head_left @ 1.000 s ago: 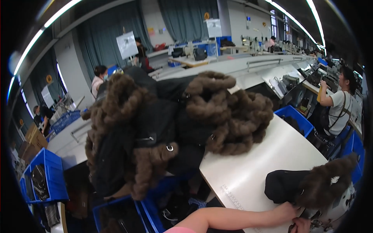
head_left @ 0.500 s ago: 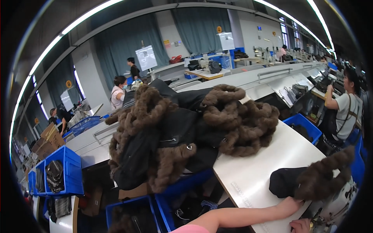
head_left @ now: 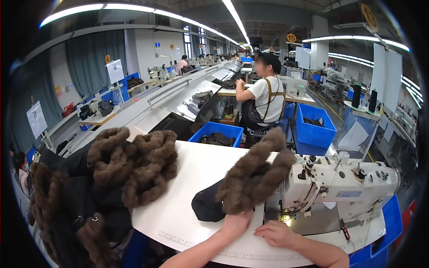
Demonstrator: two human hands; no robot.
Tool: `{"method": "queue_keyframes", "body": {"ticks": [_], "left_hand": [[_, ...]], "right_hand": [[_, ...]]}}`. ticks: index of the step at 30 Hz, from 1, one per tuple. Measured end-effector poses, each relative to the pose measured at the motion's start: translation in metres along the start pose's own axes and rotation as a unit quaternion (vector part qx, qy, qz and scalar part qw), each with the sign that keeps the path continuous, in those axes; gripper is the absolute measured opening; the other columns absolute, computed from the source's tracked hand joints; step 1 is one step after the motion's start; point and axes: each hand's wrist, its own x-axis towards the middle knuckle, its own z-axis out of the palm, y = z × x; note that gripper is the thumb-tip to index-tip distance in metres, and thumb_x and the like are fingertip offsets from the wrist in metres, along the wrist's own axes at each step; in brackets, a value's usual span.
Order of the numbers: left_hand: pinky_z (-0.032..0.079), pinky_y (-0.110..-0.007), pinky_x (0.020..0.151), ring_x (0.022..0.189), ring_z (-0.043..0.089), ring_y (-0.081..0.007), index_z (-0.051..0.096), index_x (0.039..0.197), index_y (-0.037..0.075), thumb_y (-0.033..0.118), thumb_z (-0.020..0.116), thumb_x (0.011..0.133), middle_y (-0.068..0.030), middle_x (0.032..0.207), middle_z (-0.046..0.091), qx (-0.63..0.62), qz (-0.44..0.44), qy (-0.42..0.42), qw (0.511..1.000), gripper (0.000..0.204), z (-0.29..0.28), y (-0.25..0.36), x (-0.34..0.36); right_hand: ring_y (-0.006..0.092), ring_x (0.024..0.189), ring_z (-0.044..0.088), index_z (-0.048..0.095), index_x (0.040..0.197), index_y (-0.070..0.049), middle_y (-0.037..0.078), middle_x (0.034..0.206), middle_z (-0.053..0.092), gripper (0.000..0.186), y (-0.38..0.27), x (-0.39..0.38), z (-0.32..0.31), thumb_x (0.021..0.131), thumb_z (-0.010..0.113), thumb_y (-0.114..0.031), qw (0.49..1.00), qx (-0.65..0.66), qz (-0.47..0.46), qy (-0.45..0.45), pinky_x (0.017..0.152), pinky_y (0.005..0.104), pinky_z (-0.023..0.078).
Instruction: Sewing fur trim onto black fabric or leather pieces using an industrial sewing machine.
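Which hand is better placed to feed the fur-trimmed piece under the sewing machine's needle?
Probably the right hand: it lies flat on the table just below the sewing machine, close to the needle area. The left hand is at the fur-trimmed piece, farther from the needle, better placed to hold it.

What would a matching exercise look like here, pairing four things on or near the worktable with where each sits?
Things:
1. pile of fur-trimmed dark garments
2. fur-trimmed piece
3. sewing machine
4. blue bin

Places:
A. on the floor to the right of a seated co-worker
B. at the table's right end, past the right hand
C. heaped on the table's left end
D. mid-table, just above the left hand, left of the machine

Pairs: 1-C, 2-D, 3-B, 4-A
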Motion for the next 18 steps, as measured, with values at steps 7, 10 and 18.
{"method": "queue_keyframes", "body": {"ticks": [7,10,18], "left_hand": [[0.049,-0.047,0.069,0.086,0.06,-0.0366,0.062,0.089,0.001,0.005,0.06,0.076,-0.0153,0.093,0.061,0.008,-0.002,-0.005,1.0,0.013,-0.004,-0.003,0.0],[0.048,-0.047,0.069,0.086,0.06,-0.0367,0.062,0.089,0.001,0.005,0.06,0.077,-0.0156,0.092,0.061,0.005,-0.006,-0.006,1.0,0.013,-0.005,-0.002,0.0],[0.049,-0.048,0.068,0.085,0.061,-0.0361,0.061,0.089,0.002,0.006,0.058,0.078,-0.0166,0.088,0.061,-0.003,-0.031,-0.011,0.999,0.012,-0.009,-0.004,-0.003]], "right_hand": [[0.014,0.054,0.055,0.072,0.094,-0.011,0.001,0.083,0.061,0.028,-0.02,0.003,-0.003,0.069,0.066,0.0,0.995,0.024,0.079,0.058,0.045,0.0255,0.046],[0.0139,0.049,0.053,0.071,0.095,-0.011,0.002,0.074,0.059,0.028,-0.011,0.003,-0.002,0.069,0.068,-0.001,0.996,0.032,0.062,0.056,0.044,0.0266,0.045],[0.0189,0.062,0.059,0.071,0.094,-0.008,0.002,0.075,0.063,0.026,-0.003,0.014,0.006,0.069,0.069,0.001,0.996,0.002,0.012,0.088,0.054,0.0286,0.05]]}}
